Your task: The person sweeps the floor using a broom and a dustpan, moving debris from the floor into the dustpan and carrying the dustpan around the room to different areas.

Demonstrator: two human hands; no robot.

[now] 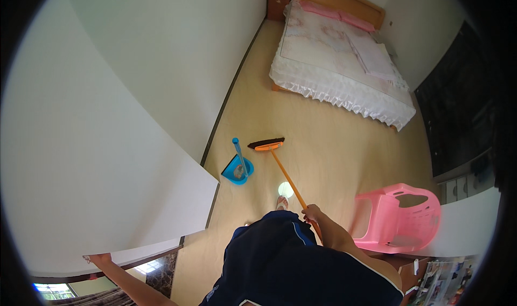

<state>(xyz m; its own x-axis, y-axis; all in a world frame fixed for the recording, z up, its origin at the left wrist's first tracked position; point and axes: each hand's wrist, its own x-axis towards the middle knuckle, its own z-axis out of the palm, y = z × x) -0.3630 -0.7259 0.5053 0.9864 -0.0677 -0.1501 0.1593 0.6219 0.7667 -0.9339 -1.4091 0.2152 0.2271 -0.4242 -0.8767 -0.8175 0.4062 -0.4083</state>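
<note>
In the head view my right hand [312, 212] is wrapped around the orange handle of a broom [287, 177]. The handle slants away from my body to an orange head with dark bristles [266, 142], which rests on the floor. Left of the broom stands a blue long-handled dustpan [242, 178], its handle upright and some debris in its pan. Far to the left, my left hand [100, 259] reaches up against the white wall near its edge; its fingers are too small to make out clearly.
A pink plastic chair [404, 221] stands at my right. Ahead is a bed [323, 59] with a white ruffled cover, beside a wooden nightstand [278, 7]. The white wall [169, 176] has a projecting corner at left. A round bright spot [285, 189] lies by my foot.
</note>
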